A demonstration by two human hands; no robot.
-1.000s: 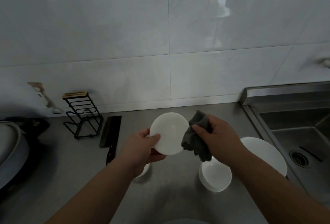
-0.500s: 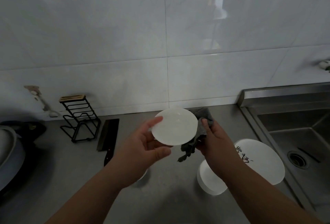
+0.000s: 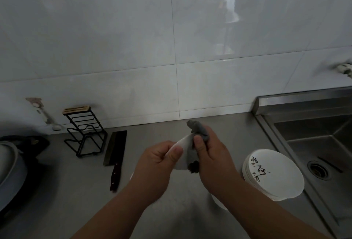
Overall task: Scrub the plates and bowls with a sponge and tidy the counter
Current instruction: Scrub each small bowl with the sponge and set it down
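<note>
Your left hand (image 3: pixel 158 160) pinches a white dish (image 3: pixel 183 143), thumb over its rim, above the surface (image 3: pixel 76 200); your right hand (image 3: pixel 213 158) grips a grey cloth (image 3: pixel 198 130), pressed to the dish's right edge; plates (image 3: pixel 276 177) stacked at right, beside the sink (image 3: pixel 314 143); bowl (image 3: pixel 219 200) partly hidden under your right forearm; knife (image 3: pixel 116 151) and rack (image 3: pixel 83 132) at left.

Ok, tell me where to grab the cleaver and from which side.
Take the cleaver by its dark handle, coming down from above at the near end. It lies flat on the counter, handle nearest and blade toward the wall, so the handle is likely the safe part. The rack stands left of the blade.
</note>
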